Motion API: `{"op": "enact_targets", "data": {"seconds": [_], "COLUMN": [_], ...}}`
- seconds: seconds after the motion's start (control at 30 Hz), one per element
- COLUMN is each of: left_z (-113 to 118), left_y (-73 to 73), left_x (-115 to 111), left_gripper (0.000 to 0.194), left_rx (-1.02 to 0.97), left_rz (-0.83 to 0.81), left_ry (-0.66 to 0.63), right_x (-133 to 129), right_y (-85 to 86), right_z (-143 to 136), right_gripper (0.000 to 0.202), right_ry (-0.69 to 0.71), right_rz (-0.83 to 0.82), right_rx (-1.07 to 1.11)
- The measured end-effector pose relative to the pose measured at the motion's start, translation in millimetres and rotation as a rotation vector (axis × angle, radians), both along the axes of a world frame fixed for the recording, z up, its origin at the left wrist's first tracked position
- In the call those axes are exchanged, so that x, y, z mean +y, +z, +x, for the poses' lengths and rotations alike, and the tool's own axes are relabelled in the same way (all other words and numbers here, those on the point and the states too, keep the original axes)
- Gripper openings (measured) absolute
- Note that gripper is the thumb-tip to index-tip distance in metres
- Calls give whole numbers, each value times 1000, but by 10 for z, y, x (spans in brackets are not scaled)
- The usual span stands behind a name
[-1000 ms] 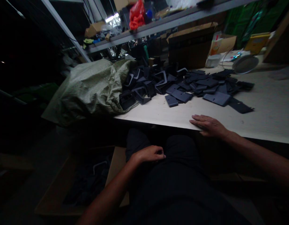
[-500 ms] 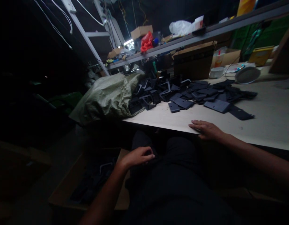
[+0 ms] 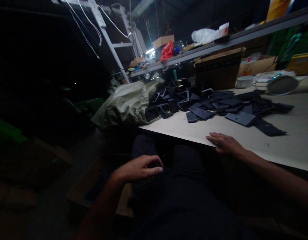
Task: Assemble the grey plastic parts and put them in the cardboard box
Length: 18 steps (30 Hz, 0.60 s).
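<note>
My right hand point(image 3: 225, 143) rests on the front edge of the pale table point(image 3: 178, 128), fingers stretched out flat and holding nothing. Over my lap hovers my left hand point(image 3: 144, 167), its fingers loosely curved, with a gap between thumb and fingers and nothing in it. Beyond the right hand lies a heap of dark flat plates point(image 3: 241, 118). Dark angular frames point(image 3: 165, 110) spill from the mouth of a green woven sack point(image 3: 126, 105) at the table's left end.
A cardboard box point(image 3: 81, 181) with dark parts stands low at the left, beside my left forearm. Behind the heap are another cardboard box point(image 3: 218, 68), a white tub point(image 3: 244, 81) and a round lid-like disc point(image 3: 282, 85). A shelf point(image 3: 238, 41) crosses above.
The view has swung left, so the table and its contents appear farther right. My left hand sits slightly farther left in view, its thumb more visible. The right hand stays at the table edge.
</note>
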<state>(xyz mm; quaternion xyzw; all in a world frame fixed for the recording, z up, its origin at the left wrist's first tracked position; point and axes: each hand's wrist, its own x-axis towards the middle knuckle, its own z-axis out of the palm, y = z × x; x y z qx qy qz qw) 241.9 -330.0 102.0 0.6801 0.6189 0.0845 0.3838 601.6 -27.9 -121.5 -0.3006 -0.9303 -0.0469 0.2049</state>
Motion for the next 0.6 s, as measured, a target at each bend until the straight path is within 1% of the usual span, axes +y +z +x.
{"op": "enact_targets", "data": {"seconds": [0.13,0.2,0.23,0.27,0.3,0.33,0.37,0.4,0.47,0.53,0.6], "left_z": [-5,-47,-97,-167,-258,-364,-478,-593,-791,-903,-914], "left_y": [124,125,95,41,-36,-132,-240,-353,-559,-698,-753], "left_x": [36,110,180,277,399,545,710,889,1265,1637,1971], "left_gripper": [35,38,40,42,43,44,44,46,51,54,50], "left_rx": [52,38,5,-52,-121,-200,-272,-286,-282,-278,-300], "left_rz": [22,-9,-29,-44,-52,-54,-41,-7,44,55,53], "left_ry": [-11,1,23,88,181,305,521,633,802,912,947], "right_x": [-25,-37,-40,-40,-40,-38,-36,-35,-37,-44,-53], "right_y": [40,79,97,111,122,130,136,140,144,147,150], "right_z": [-18,-38,-48,-58,-66,-73,-79,-83,-88,-91,-95], "right_gripper": [75,75,75,75,75,76,76,77,77,77,78], "right_ry": [-8,-7,-2,5,11,15,18,21,24,21,12], "right_rz": [27,19,14,11,9,6,3,0,-8,-18,-32], "right_rx": [-58,-84,-93,-101,-108,-114,-119,-123,-129,-129,-130]}}
